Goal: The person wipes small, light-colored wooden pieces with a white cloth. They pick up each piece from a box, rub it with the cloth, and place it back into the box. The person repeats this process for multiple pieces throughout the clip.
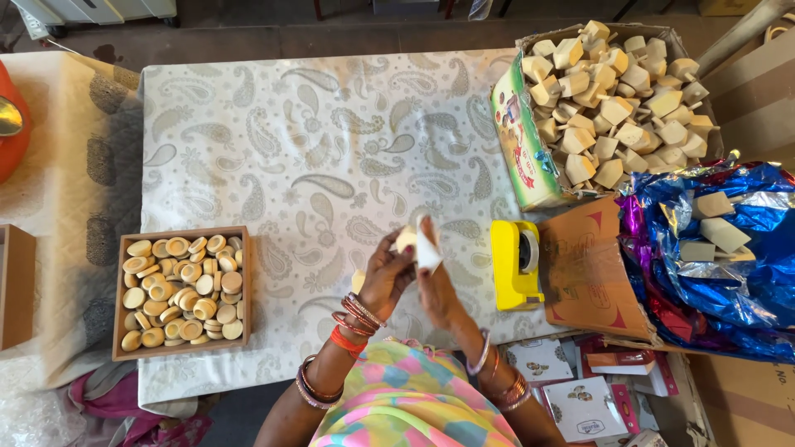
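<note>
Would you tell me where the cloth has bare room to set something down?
The widest free patch of the paisley cloth lies between the wooden tray of discs and the carton of wooden blocks. It is crowded to the right, around the yellow tape dispenser and blue foil.

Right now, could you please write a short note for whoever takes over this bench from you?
Left hand and right hand together hold a small wooden piece and a white paper above the patterned cloth.
Tape dispenser sits just right of the hands.
Wooden blocks fill the cardboard box at upper right; round discs fill the wooden tray at left.
The piece looks only partly covered.
</note>
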